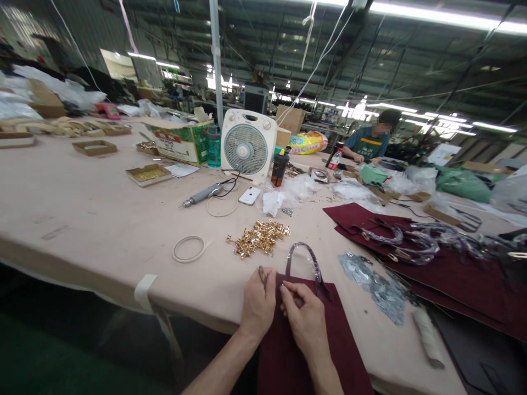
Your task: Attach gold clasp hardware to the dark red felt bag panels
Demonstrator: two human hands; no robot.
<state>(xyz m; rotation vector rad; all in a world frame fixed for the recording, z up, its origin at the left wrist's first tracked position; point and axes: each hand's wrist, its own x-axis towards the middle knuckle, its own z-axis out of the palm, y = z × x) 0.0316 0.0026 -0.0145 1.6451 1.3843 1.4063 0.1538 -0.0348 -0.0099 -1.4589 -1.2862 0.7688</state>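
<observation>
A maroon bag panel [343,340] hangs over the table's front edge, with a plastic-wrapped handle [303,245] at its top. My left hand [259,302] is closed at the panel's upper left corner, its thumb against the edge. Close beside it, my right hand [303,314] has thumb and forefinger pinched over the panel; whatever small thing they hold is too tiny to name. Beyond my hands lies a pile of gold metal fittings [259,239]. Thin grey metal plates [373,288] are spread to the right.
Stacked maroon panels [444,274] with wrapped handles fill the right side. A grey electric screwdriver [201,195], a phone [249,196], a box fan [248,145] and a tape ring [188,249] are farther back. Another person [370,140] works across the table.
</observation>
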